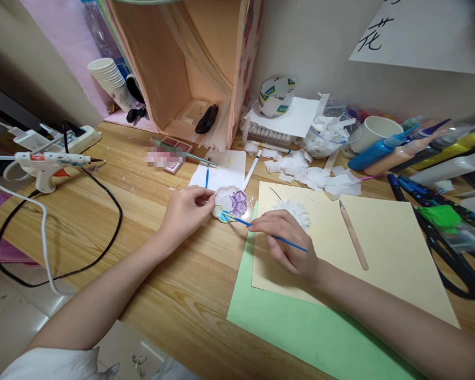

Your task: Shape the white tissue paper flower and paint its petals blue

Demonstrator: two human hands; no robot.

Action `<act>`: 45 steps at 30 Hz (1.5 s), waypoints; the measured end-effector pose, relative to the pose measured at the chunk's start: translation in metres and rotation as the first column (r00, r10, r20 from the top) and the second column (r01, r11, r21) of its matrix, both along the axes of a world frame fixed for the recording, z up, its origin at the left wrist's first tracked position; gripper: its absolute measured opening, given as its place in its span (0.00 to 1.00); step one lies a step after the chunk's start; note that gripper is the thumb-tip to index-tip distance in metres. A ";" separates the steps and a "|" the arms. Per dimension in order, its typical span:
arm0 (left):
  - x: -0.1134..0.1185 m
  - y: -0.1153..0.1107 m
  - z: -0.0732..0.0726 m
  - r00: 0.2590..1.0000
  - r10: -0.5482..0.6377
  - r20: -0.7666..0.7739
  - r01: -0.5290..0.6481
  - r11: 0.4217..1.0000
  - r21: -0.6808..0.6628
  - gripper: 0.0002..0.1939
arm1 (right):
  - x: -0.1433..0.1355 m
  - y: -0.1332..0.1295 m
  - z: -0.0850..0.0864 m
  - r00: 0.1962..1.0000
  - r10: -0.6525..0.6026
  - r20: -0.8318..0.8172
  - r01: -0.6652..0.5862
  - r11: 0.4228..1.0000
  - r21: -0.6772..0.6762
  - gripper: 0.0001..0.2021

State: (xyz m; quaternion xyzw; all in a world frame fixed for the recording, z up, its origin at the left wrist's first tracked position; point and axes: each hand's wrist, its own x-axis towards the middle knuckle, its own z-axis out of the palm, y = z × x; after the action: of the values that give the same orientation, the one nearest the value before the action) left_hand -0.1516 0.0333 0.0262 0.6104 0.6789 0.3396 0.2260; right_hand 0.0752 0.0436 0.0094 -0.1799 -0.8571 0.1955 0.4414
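Note:
My left hand (pixel 188 211) pinches the left edge of a small flower-shaped palette (pixel 226 203) with purple paint in its right wells and blue paint in a front well. Closed around a thin blue paintbrush (pixel 291 244), my right hand (pixel 287 240) has the brush tip in the blue well. Partly behind that hand, a fluffy white piece (pixel 296 211) lies on a cream sheet (pixel 320 253), which overlaps a green sheet (pixel 277 322). A wooden stick (pixel 354 235) with a dark tip rests on the cream sheet.
A glue gun (pixel 47 166) and looping cables are at the left. Behind the palette stand a peach box (pixel 158 58) and torn white paper (pixel 296 166). Paint bottles (pixel 383 150) and black scissors (pixel 455 264) lie at the right. Another brush (pixel 207 174) rests on white paper.

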 end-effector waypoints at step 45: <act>0.001 0.000 0.000 1.000 -0.002 0.008 0.002 1.000 -0.002 0.11 | 0.001 -0.002 -0.001 0.998 -0.059 -0.021 0.058 0.998 -0.035 0.13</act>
State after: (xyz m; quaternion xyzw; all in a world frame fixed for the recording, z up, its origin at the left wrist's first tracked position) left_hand -0.1506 0.0329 0.0258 0.6095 0.6779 0.3409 0.2296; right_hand 0.0758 0.0418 0.0084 -0.2105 -0.8430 0.1993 0.4532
